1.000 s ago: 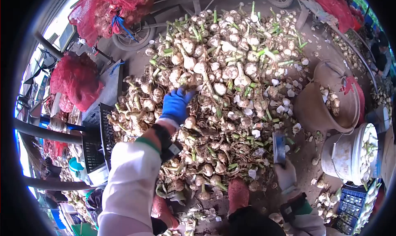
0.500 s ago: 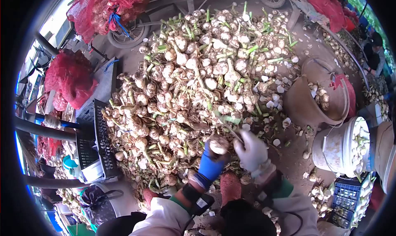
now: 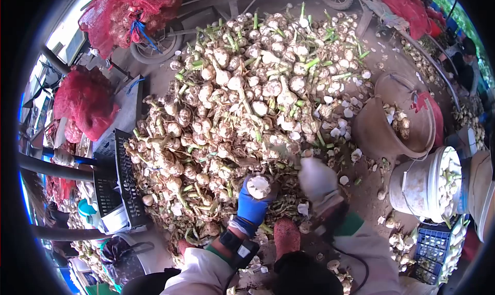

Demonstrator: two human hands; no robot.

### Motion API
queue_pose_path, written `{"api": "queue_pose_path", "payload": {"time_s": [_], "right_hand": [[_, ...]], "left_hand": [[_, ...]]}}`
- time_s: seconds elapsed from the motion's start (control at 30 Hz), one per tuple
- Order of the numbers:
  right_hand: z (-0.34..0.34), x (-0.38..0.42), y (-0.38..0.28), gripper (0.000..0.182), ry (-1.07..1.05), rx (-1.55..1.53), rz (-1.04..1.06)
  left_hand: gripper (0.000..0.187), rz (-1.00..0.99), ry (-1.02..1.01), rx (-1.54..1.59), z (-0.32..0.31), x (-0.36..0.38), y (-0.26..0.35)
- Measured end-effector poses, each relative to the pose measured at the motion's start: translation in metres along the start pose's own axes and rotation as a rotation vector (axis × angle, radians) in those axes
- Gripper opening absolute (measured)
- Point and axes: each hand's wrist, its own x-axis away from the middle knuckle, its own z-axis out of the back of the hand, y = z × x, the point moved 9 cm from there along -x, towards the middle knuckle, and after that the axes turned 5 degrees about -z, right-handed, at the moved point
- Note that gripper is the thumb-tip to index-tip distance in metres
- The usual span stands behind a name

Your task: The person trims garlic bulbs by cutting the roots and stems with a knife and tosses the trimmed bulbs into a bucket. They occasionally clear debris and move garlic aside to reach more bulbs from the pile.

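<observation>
My left hand, in a blue glove, is wrapped round a garlic bulb whose pale cut face points up. To its right, my right hand, in a whitish glove, is blurred by motion; its fingers curl, and what they hold cannot be made out. Both hands are over the near edge of a big heap of garlic bulbs with roots, green stalks and loose skins.
A tan tub holding some bulbs and a white bucket of pale stalks stand at right, above a blue crate. A black crate is at left, near red net sacks. Another person is at far right.
My right hand has moved slightly right and away from the bulb. My left hand has shifted a little left and turned the bulb so its white cut face shows.
</observation>
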Motion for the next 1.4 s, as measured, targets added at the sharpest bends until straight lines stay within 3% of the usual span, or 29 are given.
{"api": "queue_pose_path", "payload": {"time_s": [0.07,0.1,0.17,0.2,0.27,0.33,0.4,0.43,0.47,0.53,0.6,0.63,0.67,0.73,0.77,0.8,0.83,0.87,0.93,0.97,1.03,1.07,1.1,1.17,1.2,1.23,1.33,1.37,1.4], "right_hand": [[0.015,0.011,0.032,0.014,-0.003,-0.173,-0.374],[0.007,0.026,0.022,0.014,-0.007,-0.173,-0.369],[-0.063,0.072,-0.011,0.024,-0.437,-1.231,-0.664],[-0.065,0.065,-0.013,0.024,-0.432,-1.233,-0.650],[-0.052,0.049,-0.023,0.030,-0.315,-1.172,-0.433],[-0.004,0.023,-0.029,0.020,-0.278,-1.086,-0.499],[0.055,0.002,-0.053,0.017,0.083,-1.056,-0.129],[0.087,0.004,-0.072,0.014,0.213,-0.704,0.052],[0.109,0.014,-0.087,0.012,0.261,-0.647,0.073],[0.043,0.025,-0.061,0.014,-0.127,-0.459,-0.074],[-0.029,0.056,0.008,0.015,-0.426,-0.366,-0.281],[-0.029,0.064,0.035,0.022,-0.359,-0.320,-0.405],[-0.011,0.068,0.044,0.021,-0.259,-0.586,-0.498],[0.027,0.065,0.058,0.019,-0.056,-0.712,-0.477],[0.039,0.062,0.073,0.018,0.025,-0.749,-0.478],[0.041,0.060,0.082,0.018,0.030,-0.752,-0.477],[0.044,0.064,0.093,0.017,0.065,-0.665,-0.523],[0.045,0.068,0.101,0.017,0.099,-0.576,-0.566],[0.028,0.072,0.101,0.017,0.106,-0.590,-0.570],[0.013,0.072,0.089,0.016,0.049,-0.693,-0.583],[-0.003,0.065,0.055,0.017,-0.123,-0.866,-0.653],[-0.019,0.063,0.043,0.020,-0.198,-1.064,-0.693],[-0.027,0.059,0.030,0.021,-0.232,-1.195,-0.723],[-0.034,0.048,0.001,0.021,-0.261,-1.333,-0.750],[-0.027,0.039,-0.020,0.021,-0.274,-1.314,-0.646],[-0.021,0.032,-0.037,0.021,-0.287,-1.290,-0.542],[0.010,0.031,-0.052,0.020,-0.069,-1.149,-0.356],[0.022,0.033,-0.058,0.020,-0.080,-0.894,-0.257],[0.037,0.031,-0.066,0.017,-0.042,-0.781,-0.133]], "left_hand": [[0.053,-0.184,0.045,0.393,0.001,-0.004,-0.013],[0.053,-0.185,0.051,0.394,-0.008,-0.002,-0.010],[0.052,-0.217,0.170,0.627,-0.014,0.005,0.013],[0.053,-0.179,0.159,0.587,-0.015,0.007,0.027],[0.045,-0.383,0.069,0.437,-0.011,0.015,0.055],[0.043,-0.422,0.064,0.327,0.001,0.018,0.072],[0.046,-0.354,0.095,0.406,0.010,0.016,0.085],[0.045,-0.305,0.152,0.422,0.015,0.020,0.077],[0.045,-0.261,0.208,0.437,0.019,0.021,0.069],[0.044,-0.188,0.230,0.571,0.013,0.021,0.071],[0.035,-0.221,-0.032,0.533,-0.003,0.015,0.067],[0.049,-0.342,-0.196,0.247,-0.022,0.016,0.068],[0.065,-0.449,-0.350,-0.047,-0.042,0.020,0.066],[0.057,-0.401,-0.442,-0.523,-0.040,0.019,0.064],[0.066,-0.488,-0.359,-0.825,-0.015,-0.007,0.066],[0.068,-0.758,-0.138,-1.032,0.015,-0.027,0.096],[0.070,-0.812,0.080,-1.079,0.054,-0.050,0.127],[0.073,-0.814,0.357,-1.391,0.085,-0.073,0.145],[0.060,-0.737,0.548,-1.751,0.151,-0.118,0.115],[0.060,-0.732,0.546,-1.752,0.152,-0.119,0.113],[0.078,-0.188,0.275,-1.725,0.167,-0.139,0.086],[0.072,-0.378,0.304,-1.670,0.140,-0.114,0.097],[0.065,-0.532,0.061,-1.528,0.095,-0.087,0.112],[0.055,-0.382,-0.147,-1.448,0.045,-0.054,0.031],[0.059,-0.485,-0.452,-1.251,-0.009,-0.023,0.047],[0.066,-0.743,-0.292,-0.943,-0.020,0.014,0.076],[0.058,-0.258,-0.178,-0.014,-0.024,0.019,0.028],[0.061,-0.093,-0.188,0.312,-0.034,0.021,-0.014],[0.059,-0.196,-0.208,0.047,-0.035,0.021,0.005]]}}
